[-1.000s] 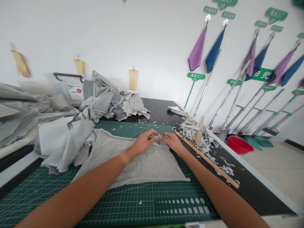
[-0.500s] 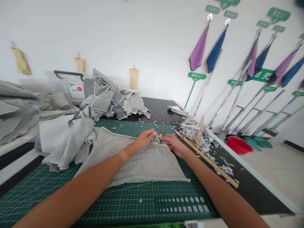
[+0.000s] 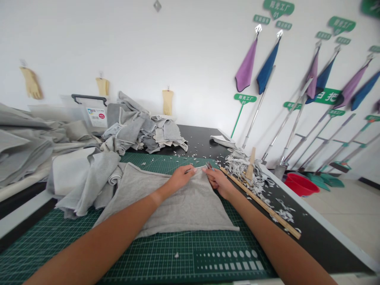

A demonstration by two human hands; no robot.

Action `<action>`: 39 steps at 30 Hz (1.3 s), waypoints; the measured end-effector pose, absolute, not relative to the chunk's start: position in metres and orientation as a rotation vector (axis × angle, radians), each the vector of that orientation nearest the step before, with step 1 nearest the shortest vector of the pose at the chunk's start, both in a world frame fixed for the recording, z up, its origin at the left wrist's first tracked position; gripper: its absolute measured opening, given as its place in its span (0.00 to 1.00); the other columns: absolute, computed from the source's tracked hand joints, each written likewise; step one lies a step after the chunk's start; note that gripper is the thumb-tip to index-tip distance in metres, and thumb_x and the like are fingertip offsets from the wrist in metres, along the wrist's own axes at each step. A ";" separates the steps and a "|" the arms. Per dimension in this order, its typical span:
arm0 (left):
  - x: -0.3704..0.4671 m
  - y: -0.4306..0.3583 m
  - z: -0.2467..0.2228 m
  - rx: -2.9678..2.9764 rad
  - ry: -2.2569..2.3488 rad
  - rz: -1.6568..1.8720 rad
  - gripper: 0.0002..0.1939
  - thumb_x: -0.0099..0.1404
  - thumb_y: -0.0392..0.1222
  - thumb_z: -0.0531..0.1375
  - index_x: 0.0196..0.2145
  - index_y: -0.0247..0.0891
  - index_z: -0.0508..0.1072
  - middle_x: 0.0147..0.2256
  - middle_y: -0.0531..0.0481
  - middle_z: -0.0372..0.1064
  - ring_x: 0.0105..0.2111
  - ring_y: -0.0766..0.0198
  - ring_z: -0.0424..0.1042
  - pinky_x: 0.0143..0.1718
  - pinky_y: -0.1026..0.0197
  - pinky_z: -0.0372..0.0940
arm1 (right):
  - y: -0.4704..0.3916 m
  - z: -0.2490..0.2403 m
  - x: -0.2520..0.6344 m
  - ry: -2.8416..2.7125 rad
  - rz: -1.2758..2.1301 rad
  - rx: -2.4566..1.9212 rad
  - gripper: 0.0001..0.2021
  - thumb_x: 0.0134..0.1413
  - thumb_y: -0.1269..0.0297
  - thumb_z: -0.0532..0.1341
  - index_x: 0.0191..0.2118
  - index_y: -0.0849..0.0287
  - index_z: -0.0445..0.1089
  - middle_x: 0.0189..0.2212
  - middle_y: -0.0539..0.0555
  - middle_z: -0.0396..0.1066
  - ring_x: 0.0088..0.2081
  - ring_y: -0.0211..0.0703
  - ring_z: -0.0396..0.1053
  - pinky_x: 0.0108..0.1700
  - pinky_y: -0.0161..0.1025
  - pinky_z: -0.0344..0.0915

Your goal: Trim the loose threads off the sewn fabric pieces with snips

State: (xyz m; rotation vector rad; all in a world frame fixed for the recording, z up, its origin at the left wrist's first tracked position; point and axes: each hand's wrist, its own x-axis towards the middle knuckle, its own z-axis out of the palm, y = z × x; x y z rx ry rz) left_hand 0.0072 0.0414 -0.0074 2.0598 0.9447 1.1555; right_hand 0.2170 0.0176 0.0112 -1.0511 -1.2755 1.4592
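Note:
A grey cloth (image 3: 178,209) with rolled edges lies spread on the green cutting mat (image 3: 154,257). My left hand (image 3: 181,177) is closed on the cloth's far edge in a pinch; a small dark sliver shows at its fingers, too small to name. Close beside it, my right hand (image 3: 219,180) is closed at the cloth's far right corner. From its fingers sticks a small pointed metal tool (image 3: 209,165), which looks like thread snips. The edge is drawn taut between both hands. Whether the right fingers also pinch the cloth is hidden.
Heaped grey cloths (image 3: 139,126) lie behind and to the left, by a clear plastic box (image 3: 97,114). On the right are a wooden strip (image 3: 261,204), a pile of shredded scraps (image 3: 237,164) and a wooden stick (image 3: 251,162). A red basin (image 3: 301,185) stands on the floor.
The cloth's far edge, bunched up between my hands before, is now pulled straight. The metal tool's tip points up more plainly. The view has tilted slightly upward.

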 end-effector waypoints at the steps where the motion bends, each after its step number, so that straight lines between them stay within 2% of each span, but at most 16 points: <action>1: 0.008 0.042 -0.008 2.051 0.976 1.155 0.22 0.71 0.55 0.51 0.29 0.36 0.70 0.27 0.55 0.65 0.29 0.66 0.62 0.33 0.65 0.56 | 0.018 0.011 0.217 -1.269 1.455 -1.046 0.25 0.49 0.54 0.69 0.24 0.54 0.49 0.15 0.37 0.41 0.15 0.28 0.37 0.17 0.31 0.32; 5: 0.008 0.041 -0.010 2.041 1.080 1.178 0.26 0.73 0.56 0.48 0.26 0.36 0.68 0.23 0.55 0.62 0.26 0.66 0.60 0.30 0.64 0.53 | 0.016 0.010 0.214 -1.256 1.409 -1.062 0.22 0.48 0.52 0.70 0.26 0.54 0.55 0.15 0.37 0.41 0.16 0.28 0.36 0.17 0.32 0.32; 8: 0.008 0.037 -0.009 2.055 1.052 1.240 0.18 0.72 0.52 0.51 0.37 0.38 0.74 0.32 0.53 0.71 0.33 0.63 0.67 0.36 0.64 0.59 | 0.013 0.007 0.210 -1.301 1.328 -1.130 0.19 0.48 0.49 0.70 0.30 0.55 0.62 0.15 0.38 0.45 0.16 0.29 0.38 0.17 0.32 0.34; 10: 0.008 0.033 -0.006 2.066 1.012 1.264 0.14 0.71 0.49 0.54 0.47 0.41 0.73 0.38 0.51 0.73 0.38 0.62 0.70 0.41 0.63 0.61 | 0.011 0.005 0.207 -1.358 1.262 -1.181 0.19 0.49 0.47 0.69 0.31 0.56 0.65 0.15 0.39 0.48 0.16 0.30 0.41 0.17 0.32 0.37; 12: 0.008 0.029 -0.003 2.089 0.957 1.265 0.14 0.69 0.47 0.57 0.50 0.43 0.73 0.42 0.51 0.74 0.43 0.61 0.72 0.46 0.62 0.63 | 0.010 0.003 0.206 -1.420 1.186 -1.209 0.19 0.49 0.46 0.68 0.32 0.57 0.68 0.16 0.41 0.52 0.18 0.31 0.44 0.18 0.32 0.40; 15: 0.009 0.026 0.000 2.136 0.869 1.232 0.12 0.69 0.46 0.57 0.46 0.42 0.75 0.44 0.51 0.75 0.46 0.61 0.72 0.50 0.62 0.62 | 0.011 0.002 0.207 -1.538 1.002 -1.205 0.18 0.51 0.46 0.66 0.32 0.59 0.71 0.21 0.45 0.61 0.22 0.34 0.53 0.24 0.32 0.49; 18: 0.009 0.027 -0.001 2.133 0.885 1.192 0.12 0.68 0.48 0.58 0.44 0.41 0.75 0.42 0.52 0.75 0.42 0.62 0.72 0.47 0.62 0.63 | 0.013 0.003 0.207 -1.650 0.817 -1.202 0.18 0.53 0.47 0.65 0.28 0.59 0.70 0.24 0.47 0.64 0.28 0.37 0.57 0.29 0.33 0.53; 21: 0.008 0.032 -0.004 2.109 0.901 1.211 0.11 0.69 0.48 0.57 0.40 0.39 0.75 0.38 0.52 0.75 0.39 0.63 0.72 0.44 0.63 0.63 | 0.013 0.003 0.206 -1.667 0.777 -1.222 0.19 0.52 0.47 0.65 0.27 0.59 0.67 0.24 0.46 0.62 0.29 0.37 0.57 0.30 0.33 0.52; 25: 0.007 0.037 -0.009 2.083 0.931 1.219 0.12 0.70 0.46 0.54 0.37 0.38 0.75 0.35 0.52 0.74 0.37 0.63 0.71 0.41 0.63 0.63 | 0.012 0.002 0.203 -1.584 0.907 -1.209 0.19 0.49 0.46 0.67 0.32 0.57 0.66 0.24 0.45 0.60 0.27 0.37 0.56 0.29 0.33 0.52; 29: 0.008 0.036 -0.010 2.095 0.968 1.214 0.13 0.71 0.44 0.52 0.39 0.38 0.75 0.35 0.52 0.74 0.37 0.63 0.71 0.41 0.63 0.63 | 0.013 0.003 0.204 -1.606 0.904 -1.202 0.18 0.50 0.46 0.67 0.32 0.57 0.66 0.24 0.45 0.61 0.28 0.37 0.57 0.29 0.33 0.54; 34: 0.008 0.031 -0.004 2.093 0.898 1.193 0.11 0.69 0.47 0.57 0.41 0.40 0.75 0.40 0.51 0.75 0.40 0.62 0.71 0.44 0.63 0.63 | 0.013 0.005 0.205 -1.675 0.811 -1.200 0.17 0.51 0.47 0.66 0.30 0.58 0.69 0.25 0.46 0.64 0.29 0.37 0.59 0.31 0.33 0.55; 37: 0.007 0.032 -0.004 2.062 0.865 1.211 0.11 0.69 0.46 0.56 0.39 0.38 0.74 0.37 0.51 0.74 0.39 0.63 0.71 0.43 0.63 0.63 | 0.011 0.005 0.203 -1.630 0.884 -1.207 0.17 0.50 0.47 0.67 0.34 0.57 0.71 0.23 0.45 0.64 0.25 0.36 0.57 0.28 0.33 0.53; 39: 0.007 0.035 -0.006 2.030 0.865 1.222 0.11 0.69 0.46 0.55 0.38 0.38 0.74 0.35 0.51 0.72 0.37 0.63 0.70 0.41 0.63 0.63 | 0.011 0.005 0.203 -1.549 0.998 -1.231 0.18 0.48 0.46 0.68 0.37 0.55 0.71 0.18 0.43 0.59 0.21 0.34 0.52 0.23 0.33 0.47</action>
